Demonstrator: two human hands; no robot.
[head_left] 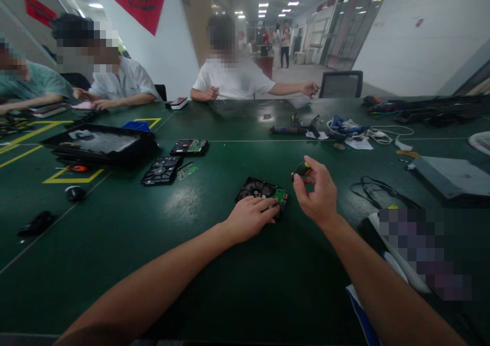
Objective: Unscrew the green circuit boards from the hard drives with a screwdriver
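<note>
A hard drive [255, 187] lies on the green table in front of me, its green circuit board [281, 195] facing up at the right end. My left hand [250, 214] rests across the drive's near side, fingers stretched out over it and partly covering the board. Between thumb and fingers, my right hand [317, 193] grips a screwdriver [301, 170] with a dark green and yellow handle. The thin shaft slants down toward the board; whether its tip touches cannot be made out.
Two more hard drives [161, 170] [189, 147] and a loose circuit board [187, 170] lie to the left, near stacked black trays [101, 144]. On the right are a grey metal box [451, 175], a black cable [383, 188] and tangled white cords [386, 131]. Several people sit across the table.
</note>
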